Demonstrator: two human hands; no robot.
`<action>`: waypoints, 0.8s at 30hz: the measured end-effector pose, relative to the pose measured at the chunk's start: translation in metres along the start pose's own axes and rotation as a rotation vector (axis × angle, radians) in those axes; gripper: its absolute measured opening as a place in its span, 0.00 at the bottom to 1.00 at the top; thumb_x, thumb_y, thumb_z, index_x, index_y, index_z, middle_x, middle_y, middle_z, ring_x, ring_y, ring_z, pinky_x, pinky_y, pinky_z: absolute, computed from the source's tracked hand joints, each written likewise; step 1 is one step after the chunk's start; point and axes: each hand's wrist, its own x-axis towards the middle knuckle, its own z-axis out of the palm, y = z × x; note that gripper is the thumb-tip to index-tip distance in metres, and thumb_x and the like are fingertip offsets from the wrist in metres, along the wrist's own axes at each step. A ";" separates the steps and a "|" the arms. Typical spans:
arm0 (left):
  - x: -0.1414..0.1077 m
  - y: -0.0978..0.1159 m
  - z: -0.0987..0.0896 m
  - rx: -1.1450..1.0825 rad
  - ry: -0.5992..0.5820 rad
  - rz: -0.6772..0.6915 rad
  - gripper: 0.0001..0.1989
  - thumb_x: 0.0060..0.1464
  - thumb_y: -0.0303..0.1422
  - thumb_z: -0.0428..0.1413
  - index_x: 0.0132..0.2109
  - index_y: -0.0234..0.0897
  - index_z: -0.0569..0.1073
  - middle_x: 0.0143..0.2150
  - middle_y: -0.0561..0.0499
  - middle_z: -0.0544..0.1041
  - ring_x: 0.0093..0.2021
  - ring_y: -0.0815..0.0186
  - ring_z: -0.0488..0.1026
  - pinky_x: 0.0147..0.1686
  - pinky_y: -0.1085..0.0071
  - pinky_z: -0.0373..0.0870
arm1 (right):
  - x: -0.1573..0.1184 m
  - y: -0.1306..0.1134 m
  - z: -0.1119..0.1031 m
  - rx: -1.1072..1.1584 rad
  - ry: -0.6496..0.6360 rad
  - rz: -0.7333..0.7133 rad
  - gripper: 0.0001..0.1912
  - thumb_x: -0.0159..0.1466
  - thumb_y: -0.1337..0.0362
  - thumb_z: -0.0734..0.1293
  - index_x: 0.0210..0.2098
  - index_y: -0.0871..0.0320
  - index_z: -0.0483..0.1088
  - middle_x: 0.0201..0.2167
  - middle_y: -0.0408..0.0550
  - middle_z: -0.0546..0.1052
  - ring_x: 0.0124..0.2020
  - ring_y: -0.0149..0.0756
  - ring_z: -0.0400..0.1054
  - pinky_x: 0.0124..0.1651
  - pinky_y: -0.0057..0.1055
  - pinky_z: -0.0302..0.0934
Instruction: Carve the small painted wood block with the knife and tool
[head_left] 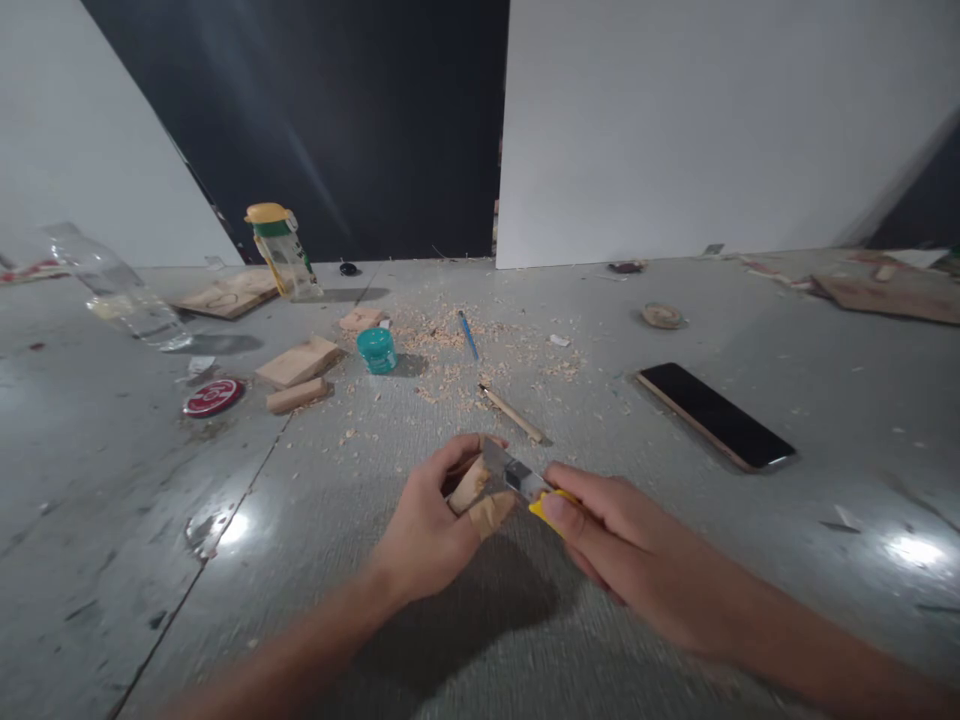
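My left hand [435,530] is closed around a small piece of wood [469,486], and tan tape wraps its thumb. In my right hand [607,530] is a yellow utility knife [551,503], its blade pointing up and left against or just beside the wood's upper end; contact is not clear. Beyond my hands lies a pencil-like wooden stick [514,414] with a dark tip. A blue pencil [468,336] rests farther back among pale wood shavings [435,330].
At the left are wood blocks [300,361], a teal jar [376,350], a red round tin [214,397], a clear bottle [124,295] and a yellow-lidded bottle [285,255]. A phone [716,415] lies at the right, with a round disc [662,316] behind it.
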 end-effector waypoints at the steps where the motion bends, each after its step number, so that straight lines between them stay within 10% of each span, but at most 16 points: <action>1: 0.001 -0.001 -0.002 -0.037 -0.024 -0.005 0.21 0.50 0.38 0.63 0.49 0.36 0.70 0.42 0.47 0.75 0.41 0.62 0.72 0.41 0.66 0.69 | 0.000 0.002 0.000 0.009 0.008 -0.009 0.17 0.71 0.55 0.53 0.28 0.54 0.57 0.17 0.37 0.63 0.19 0.28 0.57 0.24 0.28 0.51; 11: 0.006 -0.011 -0.014 -0.304 -0.245 -0.086 0.28 0.45 0.40 0.67 0.53 0.38 0.72 0.39 0.48 0.74 0.37 0.64 0.70 0.36 0.70 0.67 | 0.004 0.004 0.001 0.301 -0.258 0.018 0.16 0.71 0.55 0.54 0.39 0.59 0.66 0.17 0.35 0.59 0.17 0.24 0.51 0.20 0.23 0.48; 24: 0.000 -0.007 -0.006 -0.238 -0.192 -0.062 0.20 0.50 0.37 0.64 0.50 0.39 0.74 0.41 0.48 0.76 0.40 0.64 0.72 0.40 0.70 0.68 | 0.007 0.019 0.021 0.530 -0.298 0.072 0.23 0.69 0.44 0.53 0.43 0.57 0.64 0.15 0.33 0.60 0.13 0.24 0.50 0.16 0.20 0.48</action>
